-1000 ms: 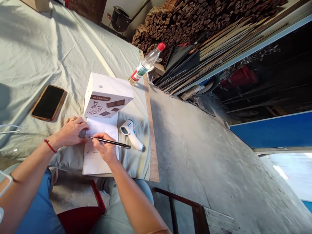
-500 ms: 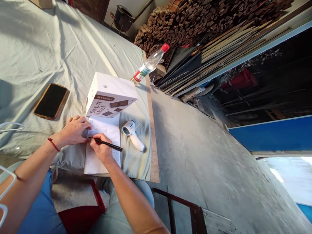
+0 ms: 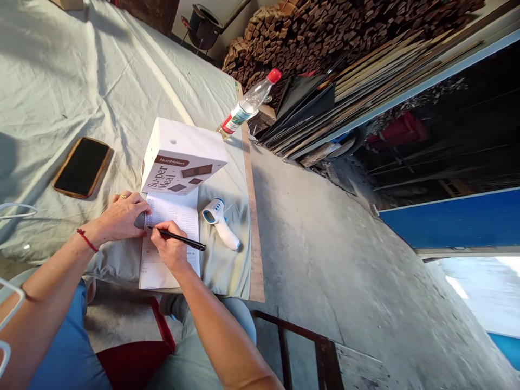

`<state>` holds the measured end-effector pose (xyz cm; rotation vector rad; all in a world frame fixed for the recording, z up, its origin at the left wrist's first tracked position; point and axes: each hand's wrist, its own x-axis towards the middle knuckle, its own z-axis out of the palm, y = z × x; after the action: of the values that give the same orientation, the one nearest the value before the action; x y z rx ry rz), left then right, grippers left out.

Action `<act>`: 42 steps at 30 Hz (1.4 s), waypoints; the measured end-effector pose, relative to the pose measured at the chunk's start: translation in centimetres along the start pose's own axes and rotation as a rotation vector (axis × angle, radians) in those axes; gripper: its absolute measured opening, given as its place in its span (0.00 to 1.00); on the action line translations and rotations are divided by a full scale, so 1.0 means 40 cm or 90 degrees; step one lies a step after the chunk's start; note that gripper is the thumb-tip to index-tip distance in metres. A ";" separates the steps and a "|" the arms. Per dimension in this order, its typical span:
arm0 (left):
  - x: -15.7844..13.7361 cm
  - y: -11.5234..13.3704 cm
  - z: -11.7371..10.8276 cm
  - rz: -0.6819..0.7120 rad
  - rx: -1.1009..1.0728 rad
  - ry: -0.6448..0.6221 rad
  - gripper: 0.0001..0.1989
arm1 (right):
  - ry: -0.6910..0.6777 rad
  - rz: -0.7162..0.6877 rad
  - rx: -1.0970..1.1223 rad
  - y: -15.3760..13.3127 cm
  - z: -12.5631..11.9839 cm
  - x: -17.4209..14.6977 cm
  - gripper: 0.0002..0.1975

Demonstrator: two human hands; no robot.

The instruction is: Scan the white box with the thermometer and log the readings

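A black pen (image 3: 182,239) is pinched in my right hand (image 3: 169,246), its tip on the page near the left edge. Beneath lies an open notebook (image 3: 154,273) with handwriting and printed lines. My left hand (image 3: 124,215) presses on the notebook's left edge, thumb and fingers apart, holding the page down. Just beyond the notebook stands a white box (image 3: 182,154) lettered "NutriMotion Super Meal". To the right of the page lies a white and blue infrared thermometer (image 3: 222,225).
A phone (image 3: 81,167) lies on the cloth-covered table (image 3: 44,65) at left. A clear bottle with a red cap (image 3: 246,108) stands behind the box, near the table's right edge. Stacked wood (image 3: 276,43) is piled beyond. A dark metal frame (image 3: 298,336) stands at lower right.
My right hand and the pen tip have shifted slightly right along the page. My left hand keeps its place on the notebook. The whole view has moved a little.
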<state>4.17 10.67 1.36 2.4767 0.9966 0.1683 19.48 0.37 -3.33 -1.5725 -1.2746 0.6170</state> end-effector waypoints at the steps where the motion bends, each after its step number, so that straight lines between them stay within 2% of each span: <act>1: 0.000 0.002 -0.001 -0.002 0.003 -0.005 0.17 | -0.002 -0.003 -0.003 0.000 0.000 0.000 0.09; 8: 0.002 0.007 -0.003 -0.017 -0.001 -0.017 0.18 | 0.005 -0.039 -0.016 0.005 0.000 0.002 0.08; 20: -0.001 0.016 -0.013 -0.024 0.009 -0.033 0.17 | -0.007 0.004 -0.007 0.003 -0.003 0.002 0.08; 27: 0.004 -0.003 0.002 0.006 -0.003 -0.001 0.17 | 0.008 -0.006 -0.008 0.000 -0.004 0.004 0.08; 31: 0.000 0.004 -0.006 -0.005 0.010 -0.018 0.17 | 0.005 -0.025 -0.014 0.000 -0.005 0.003 0.08; 42: 0.000 0.018 -0.017 -0.025 0.015 -0.041 0.19 | 0.005 -0.009 -0.019 0.004 -0.007 0.001 0.07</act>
<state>4.43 10.47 2.30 2.4648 1.0247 0.0641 19.77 0.31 -3.35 -1.5875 -1.2928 0.5844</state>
